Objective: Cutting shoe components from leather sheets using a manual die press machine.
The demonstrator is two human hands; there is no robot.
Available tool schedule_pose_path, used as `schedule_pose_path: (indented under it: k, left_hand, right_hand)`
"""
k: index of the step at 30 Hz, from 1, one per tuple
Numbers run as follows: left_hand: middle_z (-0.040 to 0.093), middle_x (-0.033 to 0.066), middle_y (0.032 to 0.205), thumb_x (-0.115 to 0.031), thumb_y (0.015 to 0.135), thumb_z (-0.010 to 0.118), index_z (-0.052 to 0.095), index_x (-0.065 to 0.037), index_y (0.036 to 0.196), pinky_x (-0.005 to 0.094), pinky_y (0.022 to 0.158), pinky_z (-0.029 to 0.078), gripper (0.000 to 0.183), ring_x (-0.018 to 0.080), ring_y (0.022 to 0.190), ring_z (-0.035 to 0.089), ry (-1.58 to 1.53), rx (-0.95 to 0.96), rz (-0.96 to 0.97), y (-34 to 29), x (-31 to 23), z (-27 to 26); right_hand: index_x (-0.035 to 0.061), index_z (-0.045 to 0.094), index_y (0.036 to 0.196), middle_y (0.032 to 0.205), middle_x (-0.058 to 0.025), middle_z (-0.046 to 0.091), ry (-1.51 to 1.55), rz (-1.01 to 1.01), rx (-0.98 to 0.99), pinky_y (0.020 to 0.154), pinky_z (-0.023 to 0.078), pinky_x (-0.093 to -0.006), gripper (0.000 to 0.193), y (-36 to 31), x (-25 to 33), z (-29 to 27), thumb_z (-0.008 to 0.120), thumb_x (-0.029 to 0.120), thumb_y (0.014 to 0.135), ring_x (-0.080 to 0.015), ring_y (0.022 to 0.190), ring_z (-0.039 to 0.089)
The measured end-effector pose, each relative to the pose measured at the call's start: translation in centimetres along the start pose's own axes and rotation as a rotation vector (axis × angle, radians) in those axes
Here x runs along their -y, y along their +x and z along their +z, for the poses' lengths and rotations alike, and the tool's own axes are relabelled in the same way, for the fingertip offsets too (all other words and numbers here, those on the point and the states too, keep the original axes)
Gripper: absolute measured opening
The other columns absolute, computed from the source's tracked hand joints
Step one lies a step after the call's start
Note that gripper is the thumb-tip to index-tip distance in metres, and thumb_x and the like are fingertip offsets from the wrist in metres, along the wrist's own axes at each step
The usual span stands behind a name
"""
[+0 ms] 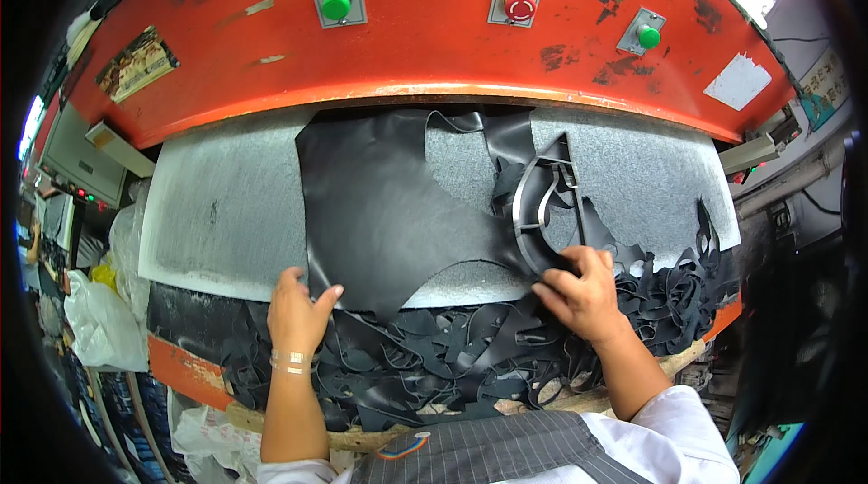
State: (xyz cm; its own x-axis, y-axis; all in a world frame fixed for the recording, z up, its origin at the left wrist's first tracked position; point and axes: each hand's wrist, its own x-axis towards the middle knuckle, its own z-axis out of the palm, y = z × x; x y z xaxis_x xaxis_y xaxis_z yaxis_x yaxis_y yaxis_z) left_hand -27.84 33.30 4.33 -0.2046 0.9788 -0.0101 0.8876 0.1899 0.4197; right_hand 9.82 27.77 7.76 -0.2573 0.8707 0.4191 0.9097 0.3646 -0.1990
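Observation:
A large piece of black leather (pixel 371 204) lies on the pale grey cutting bed, its outline curved along the lower right. My left hand (pixel 300 308) is at the leather's lower left edge, thumb spread apart from the fingers. On the right, my right hand (pixel 580 290) grips the lower end of a curved metal cutting die (pixel 520 213). The die is a crescent-like frame with a straight right side and inner cross-bars. It rests over the right part of the leather and scraps beside it. Part of the right hand's grip is hidden behind its own fingers.
An orange-red press beam (pixel 425 59) spans the far side, with green buttons (pixel 336 6) and a red button (pixel 520 7). The cutting bed (pixel 217 204) reaches out to both sides. Black leather offcuts (pixel 470 348) pile along its near edge. Plastic bags (pixel 104 321) hang at left.

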Motion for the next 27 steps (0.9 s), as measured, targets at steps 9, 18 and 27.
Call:
schedule_pose_path:
  k: [9,18,27]
  left_hand:
    - [0.068,0.0245,0.088,-0.027,0.076,0.079,0.064,0.007,0.097,0.0407,0.077,0.051,0.042,0.0334,0.089,0.068,-0.039,0.359,-0.057,5.3,5.7,-3.2]
    - [0.055,0.0148,0.134,-0.031,0.088,0.063,0.057,-0.006,0.128,0.0463,0.11,0.033,0.047,0.0315,0.128,0.048,-0.081,0.061,0.633,9.8,-6.1,3.4]
    - [0.06,0.0131,0.126,-0.035,0.087,0.064,0.065,-0.007,0.116,0.048,0.103,0.038,0.04,0.0333,0.122,0.05,-0.19,0.072,0.518,18.9,-16.3,11.6]
  right_hand:
    - [0.012,0.07,0.086,0.098,-0.0107,0.06,-0.097,0.197,0.082,0.075,0.039,-0.0401,0.023,-7.0,-1.8,-2.8,0.08,0.024,0.069,-0.0285,0.085,0.057]
    - [0.0117,0.07,0.088,0.1,-0.0115,0.061,-0.075,0.217,0.106,0.076,0.041,-0.04,0.025,-7.5,-1.9,-4.7,0.08,0.025,0.069,-0.0281,0.088,0.059]
    - [0.0132,0.07,0.087,0.098,-0.0099,0.061,-0.094,0.185,0.025,0.073,0.04,-0.0391,0.025,-5.0,-2.0,-4.1,0.081,0.027,0.069,-0.0252,0.079,0.058]
